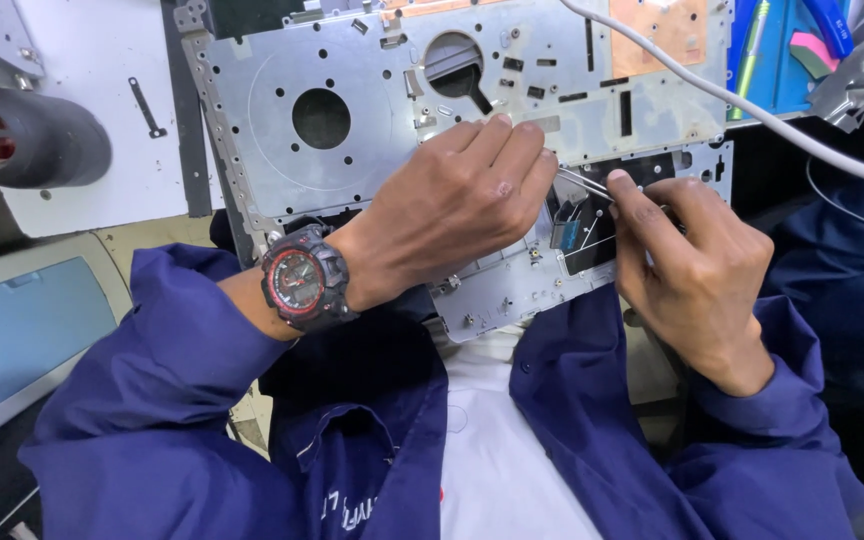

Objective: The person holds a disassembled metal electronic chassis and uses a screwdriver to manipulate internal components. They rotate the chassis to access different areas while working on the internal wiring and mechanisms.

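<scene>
Head view shows the left hand (462, 205) curled over the lower middle of a silver laptop chassis panel (352, 80), fingers pressed together and pinching a thin pair of metal tweezers (582, 183) whose tips stick out at about 3 o'clock from the knuckles. Just beside those tips, the right hand (697, 265) comes in from 4 o'clock; its thumb and forefinger are closed on something slim at the edge of a dark rectangular opening (582, 225) in the panel, though what exactly sits between them is too small to make out. A small blue part lies inside that opening, between the two hands. On the left wrist, at 8 o'clock from the hand, sits a black and red wristwatch (302, 280), and both forearms wear dark blue work sleeves (152, 400). The panel is tilted toward the person, its near edge resting against the lap, with a large round hole (321, 118) at 11 o'clock from the left hand. A white cable (752, 110) runs across the panel's upper right corner toward 3 o'clock. Far off at 9 o'clock lie a grey tablet-like device (22, 325) and a dark cylindrical tool (27, 135) on the white bench.
</scene>
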